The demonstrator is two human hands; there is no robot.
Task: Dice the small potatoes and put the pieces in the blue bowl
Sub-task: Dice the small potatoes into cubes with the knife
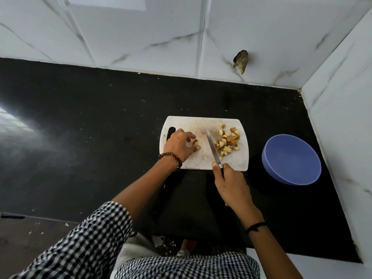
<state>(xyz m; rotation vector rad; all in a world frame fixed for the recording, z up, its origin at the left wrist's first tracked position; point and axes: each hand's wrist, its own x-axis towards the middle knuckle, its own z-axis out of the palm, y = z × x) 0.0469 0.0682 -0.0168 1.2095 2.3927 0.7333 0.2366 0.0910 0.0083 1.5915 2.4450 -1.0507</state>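
Note:
A white cutting board [201, 160] lies on the black counter. A heap of diced potato pieces [228, 140] covers its right side. On the board's left part, my left hand [179, 146] curls its fingers round a small potato piece [196, 143]. My right hand [231, 183] grips the handle of a knife [213, 148], whose blade lies across the board's middle, pointing away, between my left hand and the heap. The blue bowl [291, 160] stands to the right of the board and looks empty.
The black counter [90, 127] stretches wide to the left of the board. White marble-pattern tiled walls [221, 37] close off the back and the right side just past the bowl. A dark broken spot [241, 61] marks the back wall.

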